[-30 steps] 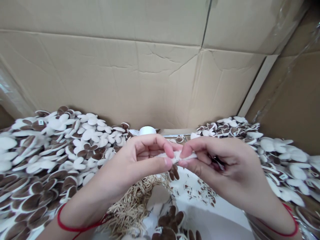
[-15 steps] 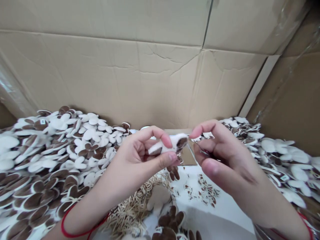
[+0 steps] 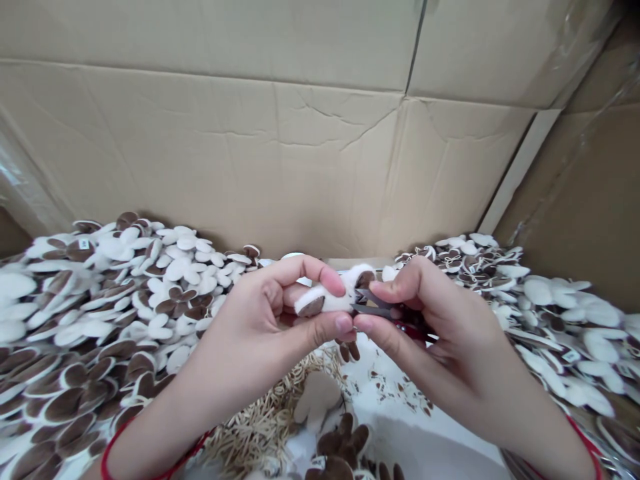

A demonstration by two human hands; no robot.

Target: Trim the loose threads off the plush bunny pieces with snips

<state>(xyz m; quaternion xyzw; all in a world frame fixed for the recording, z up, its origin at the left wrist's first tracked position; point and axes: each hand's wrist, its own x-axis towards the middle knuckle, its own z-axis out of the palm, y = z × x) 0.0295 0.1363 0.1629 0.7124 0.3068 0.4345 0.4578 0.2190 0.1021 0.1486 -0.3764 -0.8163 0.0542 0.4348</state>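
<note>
Near the centre, my left hand pinches a small white and brown plush piece between its thumb and fingers. My right hand is closed around small snips with dark blades and a dark red handle. The blades are parted, and their tips touch or nearly touch the right part of the plush piece. Both thumb tips almost meet below it. The palm side of my right hand hides most of the snips' handle.
White and brown flower-shaped plush pieces lie heaped at left and right. Light cords and brown pieces lie below my hands, beside small scraps on a white surface. Cardboard walls stand behind.
My right hand has moved left to the plush piece, and the parted snips' blades now show against it. My left hand stays nearly in place, still holding the piece.
</note>
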